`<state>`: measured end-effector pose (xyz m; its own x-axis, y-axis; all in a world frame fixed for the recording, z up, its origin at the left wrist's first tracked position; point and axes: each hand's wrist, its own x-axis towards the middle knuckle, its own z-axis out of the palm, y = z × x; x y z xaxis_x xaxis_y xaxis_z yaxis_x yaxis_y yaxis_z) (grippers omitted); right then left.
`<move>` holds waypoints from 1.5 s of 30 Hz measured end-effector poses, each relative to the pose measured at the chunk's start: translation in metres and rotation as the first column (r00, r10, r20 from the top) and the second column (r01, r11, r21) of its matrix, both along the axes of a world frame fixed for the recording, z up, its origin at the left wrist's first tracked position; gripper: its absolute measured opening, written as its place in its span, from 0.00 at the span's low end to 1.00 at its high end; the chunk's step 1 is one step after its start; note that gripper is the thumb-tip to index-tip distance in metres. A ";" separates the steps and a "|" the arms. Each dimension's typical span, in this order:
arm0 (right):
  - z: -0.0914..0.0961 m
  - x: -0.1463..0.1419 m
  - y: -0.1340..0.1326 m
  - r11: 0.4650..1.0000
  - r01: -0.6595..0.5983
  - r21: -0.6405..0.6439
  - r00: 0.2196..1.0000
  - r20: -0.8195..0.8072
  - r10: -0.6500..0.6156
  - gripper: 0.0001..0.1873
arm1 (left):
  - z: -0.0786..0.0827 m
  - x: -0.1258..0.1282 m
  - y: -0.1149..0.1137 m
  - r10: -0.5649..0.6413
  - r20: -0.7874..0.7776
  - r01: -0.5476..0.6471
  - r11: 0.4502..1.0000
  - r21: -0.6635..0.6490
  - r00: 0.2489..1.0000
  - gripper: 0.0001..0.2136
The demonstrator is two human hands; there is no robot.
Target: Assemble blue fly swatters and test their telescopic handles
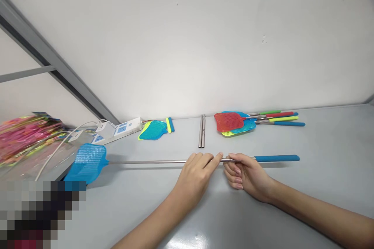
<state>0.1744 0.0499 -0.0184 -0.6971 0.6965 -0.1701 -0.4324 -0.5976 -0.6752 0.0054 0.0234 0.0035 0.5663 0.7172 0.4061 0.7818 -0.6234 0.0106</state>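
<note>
Left hand [200,170] curled over, right hand [248,175] pinching, silver metal rod [149,162] of blue plastic fly swatter [175,161]. Blue mesh head [89,161] left of left hand; blue handle [277,158] right of right hand.

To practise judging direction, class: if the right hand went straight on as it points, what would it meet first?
The right hand would probably meet the left hand, just ahead along the rod; exact depth is unclear.

Bright light, soft shadows, glare on near tabletop [216,218]
</note>
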 end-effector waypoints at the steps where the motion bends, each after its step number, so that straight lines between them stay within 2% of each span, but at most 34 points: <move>1: 0.001 0.000 -0.001 1.000 -0.010 0.005 1.000 0.016 0.010 0.20 | 0.000 0.000 0.000 0.000 -0.017 0.000 1.000 0.001 1.000 0.20; 6: 0.005 -0.001 -0.003 0.998 -0.031 0.053 0.996 0.084 0.026 0.22 | 0.006 0.007 0.000 0.001 -0.077 0.002 0.999 0.041 0.997 0.14; 11: 0.008 -0.001 -0.002 0.998 -0.051 0.031 0.990 0.133 0.046 0.22 | 0.011 0.011 0.004 0.042 -0.144 -0.018 0.986 0.165 0.989 0.09; 13: 0.013 -0.001 -0.004 0.999 -0.050 0.018 0.988 0.149 0.047 0.22 | 0.012 0.010 0.005 0.064 -0.171 -0.032 0.982 0.188 0.983 0.07; 16: 0.026 -0.001 -0.007 1.000 -0.021 -0.013 0.982 0.189 0.023 0.21 | 0.016 0.004 0.006 0.078 -0.196 -0.034 0.975 0.218 0.977 0.11; 21: 0.043 -0.002 -0.013 0.998 0.007 -0.067 0.975 0.222 0.008 0.20 | 0.024 -0.005 0.008 0.044 -0.206 0.022 0.952 0.307 0.978 0.11; 26: 0.043 -0.002 -0.013 0.998 0.004 -0.058 0.979 0.206 0.008 0.20 | 0.029 -0.012 0.010 0.027 -0.252 0.071 0.925 0.374 0.967 0.10; 31: 0.044 -0.003 -0.014 1.000 -0.004 -0.014 0.978 0.211 0.007 0.20 | 0.032 -0.024 0.009 0.027 -0.231 0.061 0.929 0.366 0.973 0.09; 45: 0.049 0.003 -0.010 1.000 -0.004 0.000 0.960 0.281 0.004 0.21 | 0.036 -0.056 0.009 0.052 -0.244 0.069 0.884 0.462 0.968 0.09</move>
<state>0.1769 0.0395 0.0309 -0.6239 0.6940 -0.3592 -0.2231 -0.5987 -0.7693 -0.0505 0.0323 0.0394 0.6951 0.4749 0.5397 0.7168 -0.5154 -0.4697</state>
